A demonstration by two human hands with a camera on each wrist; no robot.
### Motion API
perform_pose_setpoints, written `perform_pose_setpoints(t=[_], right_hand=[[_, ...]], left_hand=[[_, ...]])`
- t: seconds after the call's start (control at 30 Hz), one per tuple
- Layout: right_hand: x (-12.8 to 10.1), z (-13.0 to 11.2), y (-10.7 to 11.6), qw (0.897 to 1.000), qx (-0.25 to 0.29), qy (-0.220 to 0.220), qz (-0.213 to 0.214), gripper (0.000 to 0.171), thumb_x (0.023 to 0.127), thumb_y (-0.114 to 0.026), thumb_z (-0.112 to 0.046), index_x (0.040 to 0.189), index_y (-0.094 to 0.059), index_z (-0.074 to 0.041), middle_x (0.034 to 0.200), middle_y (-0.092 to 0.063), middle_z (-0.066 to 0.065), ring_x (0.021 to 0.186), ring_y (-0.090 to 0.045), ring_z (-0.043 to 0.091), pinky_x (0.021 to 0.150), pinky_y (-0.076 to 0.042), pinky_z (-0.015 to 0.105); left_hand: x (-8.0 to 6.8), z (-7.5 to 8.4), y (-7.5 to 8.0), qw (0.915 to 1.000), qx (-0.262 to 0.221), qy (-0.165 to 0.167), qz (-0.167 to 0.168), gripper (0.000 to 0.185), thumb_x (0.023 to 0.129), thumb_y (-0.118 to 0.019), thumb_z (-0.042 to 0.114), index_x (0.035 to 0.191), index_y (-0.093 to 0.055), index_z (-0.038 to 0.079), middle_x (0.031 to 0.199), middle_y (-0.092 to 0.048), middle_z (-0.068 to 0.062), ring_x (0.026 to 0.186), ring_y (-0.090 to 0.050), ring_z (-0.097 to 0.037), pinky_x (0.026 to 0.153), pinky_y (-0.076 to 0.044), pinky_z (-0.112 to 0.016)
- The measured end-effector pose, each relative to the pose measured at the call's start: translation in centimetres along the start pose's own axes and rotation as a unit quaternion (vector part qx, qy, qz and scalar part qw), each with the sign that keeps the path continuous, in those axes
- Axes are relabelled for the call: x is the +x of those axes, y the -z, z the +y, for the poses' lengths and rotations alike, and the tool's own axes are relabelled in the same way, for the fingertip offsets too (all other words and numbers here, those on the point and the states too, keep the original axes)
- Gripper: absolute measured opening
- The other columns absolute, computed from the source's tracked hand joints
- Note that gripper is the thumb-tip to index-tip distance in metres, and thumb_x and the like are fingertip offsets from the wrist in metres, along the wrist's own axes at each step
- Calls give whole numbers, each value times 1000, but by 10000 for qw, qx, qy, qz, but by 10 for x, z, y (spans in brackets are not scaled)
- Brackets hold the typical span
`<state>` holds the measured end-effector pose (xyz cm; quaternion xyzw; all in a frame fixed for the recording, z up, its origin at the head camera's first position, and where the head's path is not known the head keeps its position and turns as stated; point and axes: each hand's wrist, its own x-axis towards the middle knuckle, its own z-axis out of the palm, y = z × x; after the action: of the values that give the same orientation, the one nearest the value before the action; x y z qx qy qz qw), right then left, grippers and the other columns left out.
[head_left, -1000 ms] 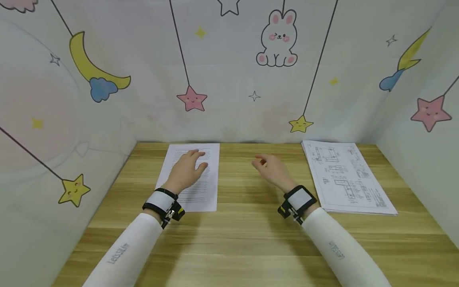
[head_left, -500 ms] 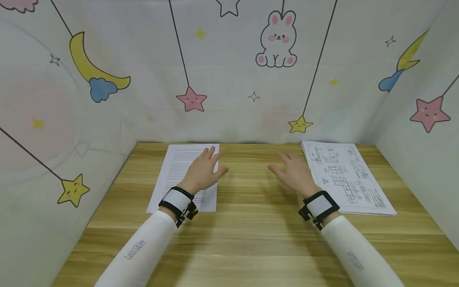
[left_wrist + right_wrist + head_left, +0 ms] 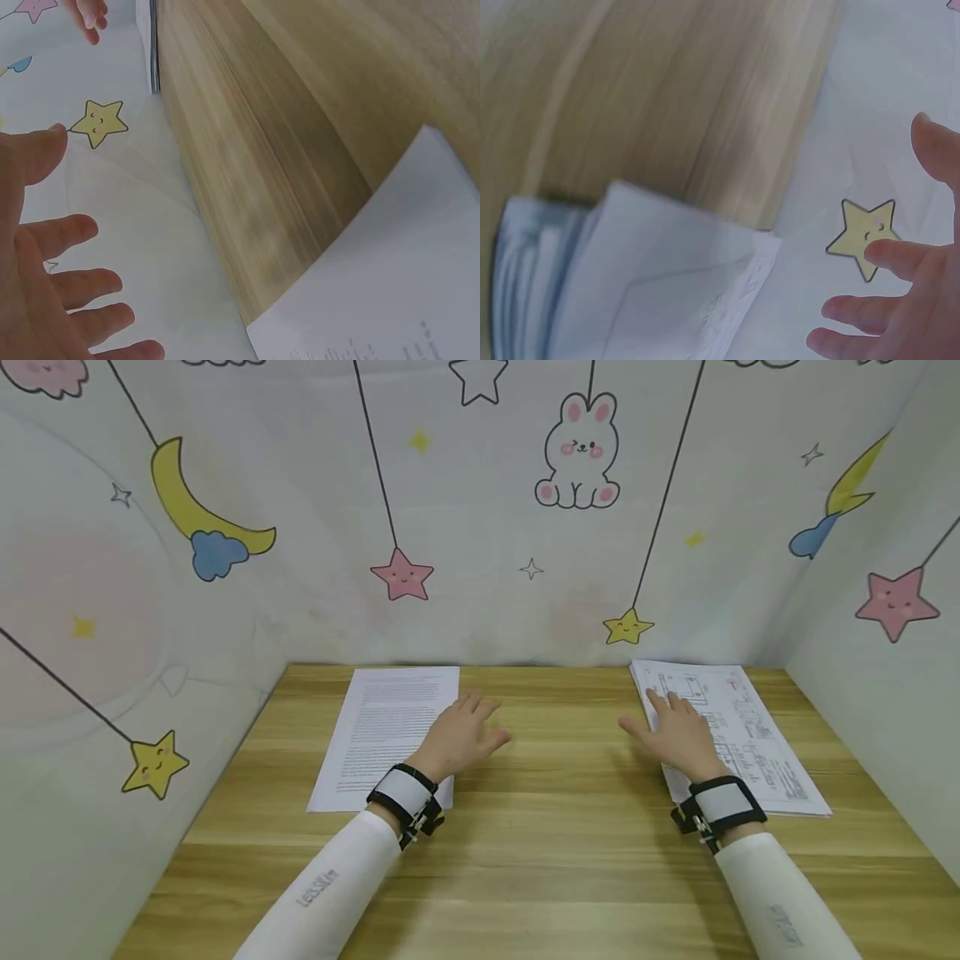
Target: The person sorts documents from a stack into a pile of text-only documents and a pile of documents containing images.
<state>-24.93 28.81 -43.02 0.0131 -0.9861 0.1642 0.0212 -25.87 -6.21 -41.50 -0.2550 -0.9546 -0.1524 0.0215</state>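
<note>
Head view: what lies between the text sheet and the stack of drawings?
Bare wooden table, plus the left hand by the text sheet; the right hand overlaps the stack of drawings.

On the table [image 3: 525,860], text sheet [image 3: 390,727] at left, drawing stack [image 3: 750,735] at right. Between them, left hand [image 3: 457,739] and right hand [image 3: 678,735].

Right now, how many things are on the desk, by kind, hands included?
Single text sheet: 1
Stack of drawing sheets: 1
Hands: 2, the left hand and the right hand, both with straight fingers
Total: 4
</note>
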Motion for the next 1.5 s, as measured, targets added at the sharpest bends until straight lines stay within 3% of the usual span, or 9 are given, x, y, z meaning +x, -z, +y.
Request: perform_pose_setpoints(t=[0.37, 0.6, 0.73, 0.87, 1.0, 1.33, 1.5], right_hand=[[-16, 75, 12, 9927, -181, -1041, -576, 107, 91, -39, -76, 152, -20, 9, 149, -11, 51, 136, -12, 70, 103, -16, 83], [-25, 110, 23, 9831, -222, -1574, -910, 109, 91, -39, -75, 150, -16, 13, 146, -9, 53, 134, -9, 73, 101, -19, 83], [-28, 125, 27, 9789, -237, -1651, -1178, 113, 91, -38, -76, 150, -12, 16, 143, -6, 57, 130, -10, 75, 100, -23, 83], [-28, 130, 24, 9743, -292, -1634, -1525, 115, 90, -36, -78, 150, -6, 15, 139, -2, 60, 127, -11, 77, 96, -28, 83], [-27, 126, 21, 9702, -212, -1693, -1719, 118, 87, -37, -81, 150, -3, 13, 140, 6, 60, 130, -4, 77, 97, -25, 84], [-22, 113, 12, 9707, -291, -1654, -1721, 119, 86, -37, -82, 151, -5, 12, 139, 4, 59, 132, -2, 75, 101, -20, 84], [-23, 106, 9, 9709, -235, -1609, -1756, 120, 86, -38, -83, 152, -4, 11, 140, 4, 58, 132, -3, 74, 100, -20, 84]], left_hand=[[7, 26, -21, 9991, -22, -145, -392, 63, 100, -51, 50, 151, -42, 15, 159, -35, -20, 149, -30, -42, 119, -31, -55], [7, 39, -29, 9973, 112, -321, -644, 62, 101, -48, 51, 151, -42, 15, 160, -34, -19, 150, -30, -40, 121, -29, -52], [7, 44, -33, 9963, 55, -300, -804, 62, 101, -46, 51, 152, -41, 15, 161, -32, -18, 151, -27, -38, 122, -28, -53], [6, 47, -34, 9961, -25, -275, -843, 62, 101, -46, 51, 151, -42, 15, 161, -32, -17, 151, -26, -38, 121, -28, -54], [5, 49, -34, 9962, -31, -279, -831, 61, 101, -46, 51, 151, -42, 16, 161, -33, -17, 151, -27, -38, 120, -29, -55], [8, 53, -35, 9952, 53, -287, -937, 61, 102, -45, 51, 152, -42, 17, 162, -32, -15, 152, -26, -36, 122, -28, -52], [10, 61, -36, 9940, 99, -455, -987, 60, 102, -46, 51, 151, -42, 17, 161, -33, -16, 151, -27, -36, 123, -27, -51]])
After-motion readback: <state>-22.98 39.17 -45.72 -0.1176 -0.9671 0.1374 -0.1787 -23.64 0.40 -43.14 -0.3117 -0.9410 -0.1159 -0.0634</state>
